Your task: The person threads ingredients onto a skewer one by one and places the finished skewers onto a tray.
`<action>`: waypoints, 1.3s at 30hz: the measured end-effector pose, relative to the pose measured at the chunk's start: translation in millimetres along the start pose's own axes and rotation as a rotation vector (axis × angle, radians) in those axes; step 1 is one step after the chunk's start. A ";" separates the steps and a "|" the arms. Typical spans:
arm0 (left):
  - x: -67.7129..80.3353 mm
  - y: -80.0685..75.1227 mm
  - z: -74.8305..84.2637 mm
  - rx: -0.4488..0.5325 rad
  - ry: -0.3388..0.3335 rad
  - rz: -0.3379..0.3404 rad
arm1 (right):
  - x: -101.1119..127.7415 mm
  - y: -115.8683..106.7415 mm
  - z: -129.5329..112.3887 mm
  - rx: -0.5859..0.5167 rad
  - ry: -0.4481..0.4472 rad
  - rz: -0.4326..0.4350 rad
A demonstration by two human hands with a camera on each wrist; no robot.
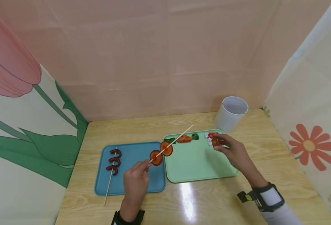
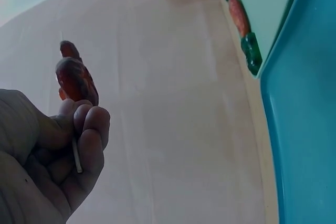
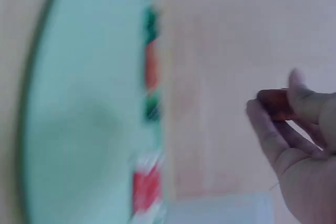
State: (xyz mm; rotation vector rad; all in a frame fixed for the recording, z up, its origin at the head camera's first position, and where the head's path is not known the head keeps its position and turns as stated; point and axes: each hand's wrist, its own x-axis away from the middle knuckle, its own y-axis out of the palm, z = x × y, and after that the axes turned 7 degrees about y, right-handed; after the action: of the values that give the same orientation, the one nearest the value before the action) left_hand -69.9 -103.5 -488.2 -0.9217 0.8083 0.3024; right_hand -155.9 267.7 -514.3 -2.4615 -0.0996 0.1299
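My left hand [image 1: 143,168] pinches the near end of a wooden skewer [image 1: 179,136] that carries two orange-red round slices [image 1: 161,153], held above the gap between the two trays. In the left wrist view the left hand's fingers [image 2: 89,129] curl round the stick below a red slice [image 2: 76,80]. My right hand [image 1: 221,144] holds another orange-red slice [image 1: 215,141] over the far right part of the green tray [image 1: 196,162]. In the blurred right wrist view the fingers [image 3: 273,135] pinch that slice [image 3: 275,103].
The green tray also holds an orange piece with green bits [image 1: 183,138] and small red and white pieces [image 1: 209,136]. A blue tray [image 1: 134,178] at left carries a second skewer with three dark red curved pieces [image 1: 114,161]. A white cup [image 1: 231,113] stands behind.
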 end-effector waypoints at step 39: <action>3.7 5.8 4.5 0.054 0.010 -0.071 | -12.3 -12.5 -100.8 -0.633 -0.104 -0.348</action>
State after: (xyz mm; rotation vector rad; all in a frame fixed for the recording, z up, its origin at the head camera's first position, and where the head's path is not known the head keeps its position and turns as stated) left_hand -68.5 -96.9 -492.8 -0.8994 0.7874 0.2137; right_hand -156.6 213.7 -427.4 -3.0107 -0.7055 0.0816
